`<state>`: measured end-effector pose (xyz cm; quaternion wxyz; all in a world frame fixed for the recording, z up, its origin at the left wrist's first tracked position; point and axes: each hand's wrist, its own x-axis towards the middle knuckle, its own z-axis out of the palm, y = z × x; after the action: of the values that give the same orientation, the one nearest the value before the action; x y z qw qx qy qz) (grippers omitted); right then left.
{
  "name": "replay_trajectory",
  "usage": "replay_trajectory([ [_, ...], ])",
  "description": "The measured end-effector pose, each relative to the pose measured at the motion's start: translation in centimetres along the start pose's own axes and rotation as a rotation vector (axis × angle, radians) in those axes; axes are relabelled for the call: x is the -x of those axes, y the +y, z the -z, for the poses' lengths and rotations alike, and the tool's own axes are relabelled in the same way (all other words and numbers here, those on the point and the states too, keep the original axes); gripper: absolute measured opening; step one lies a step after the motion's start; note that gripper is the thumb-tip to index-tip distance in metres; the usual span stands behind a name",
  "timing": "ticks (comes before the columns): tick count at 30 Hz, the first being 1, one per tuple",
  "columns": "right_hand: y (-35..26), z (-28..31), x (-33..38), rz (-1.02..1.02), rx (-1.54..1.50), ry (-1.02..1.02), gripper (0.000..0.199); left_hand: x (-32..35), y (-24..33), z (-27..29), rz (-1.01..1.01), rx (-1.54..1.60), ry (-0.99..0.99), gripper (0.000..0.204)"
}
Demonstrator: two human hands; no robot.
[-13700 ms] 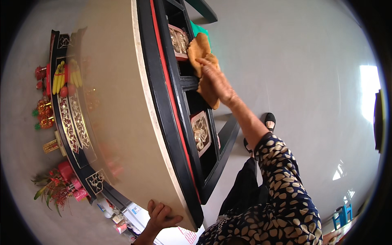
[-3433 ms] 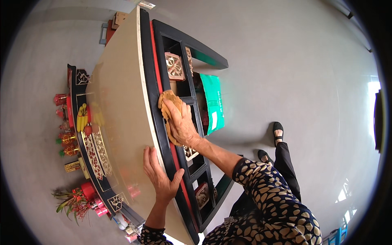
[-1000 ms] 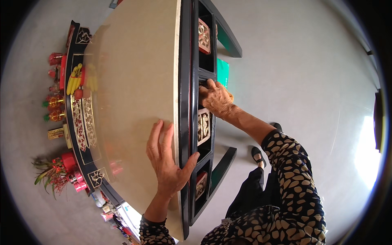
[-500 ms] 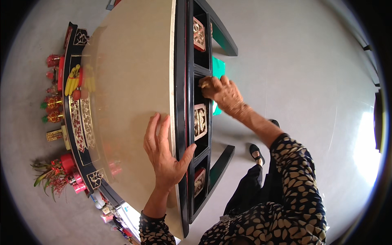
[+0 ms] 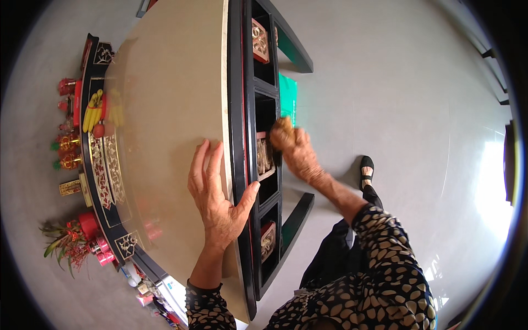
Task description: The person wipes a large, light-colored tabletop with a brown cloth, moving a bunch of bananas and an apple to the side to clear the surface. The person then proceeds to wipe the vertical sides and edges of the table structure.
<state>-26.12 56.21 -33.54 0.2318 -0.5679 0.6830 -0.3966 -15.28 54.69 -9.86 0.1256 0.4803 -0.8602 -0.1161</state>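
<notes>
My left hand (image 5: 215, 192) rests with fingers spread on the edge of a beige-topped table (image 5: 170, 110), its thumb reaching over the dark side frame (image 5: 248, 154). At the table's side, my right hand (image 5: 300, 154) is closed around a small yellowish-brown object (image 5: 283, 129), blurred and partly covered by the fingers, so its kind cannot be made out. This hand is beside the middle recess, close to a carved gold-toned panel (image 5: 264, 157). Similar carved panels sit in the upper recess (image 5: 260, 41) and the lower recess (image 5: 268, 242).
Along the table's far side runs a dark carved ledge (image 5: 102, 170) with yellow bananas (image 5: 93, 113), red ornaments and a potted plant (image 5: 69, 242). A green box or sheet (image 5: 288, 96) shows behind the frame. Dark table legs (image 5: 297, 220) stick out over the grey floor (image 5: 396, 110).
My right hand has come out of the middle recess and moved down beside the carved panel, still gripping the yellowish-brown object. My left hand stays on the table edge. One foot has shifted.
</notes>
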Motion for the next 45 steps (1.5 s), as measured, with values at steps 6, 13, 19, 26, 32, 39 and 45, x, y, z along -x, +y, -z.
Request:
replay_trajectory([
  [6,2.1,-0.9,9.1,0.119,-0.028,-0.428,0.055,0.4,-0.5,0.0,0.007,-0.011,0.008,0.076],
  [13,4.3,6.1,-5.1,-0.164,-0.171,0.033,0.065,1.1,-0.7,0.6,0.052,-0.067,-0.025,0.080],
  [19,5.5,1.4,-15.8,0.003,-0.162,0.143,0.055,0.0,-0.2,0.1,0.064,-0.060,-0.053,0.078],
  [26,7.3,3.7,-10.7,-0.056,-0.510,-0.394,0.044,1.3,-0.6,0.5,0.105,-0.084,-0.063,0.075],
  [32,9.3,4.5,-23.1,0.063,-0.271,0.243,0.046,1.0,-0.7,0.3,0.127,-0.006,-0.086,0.072],
  [39,8.8,3.6,-31.5,-0.038,-0.014,0.005,0.056,1.4,-1.0,0.6,0.125,-0.027,-0.134,0.074],
  [45,8.6,1.9,-26.6,0.036,-0.104,0.071,0.068,1.1,-0.7,0.3,0.124,-0.038,-0.117,0.076],
])
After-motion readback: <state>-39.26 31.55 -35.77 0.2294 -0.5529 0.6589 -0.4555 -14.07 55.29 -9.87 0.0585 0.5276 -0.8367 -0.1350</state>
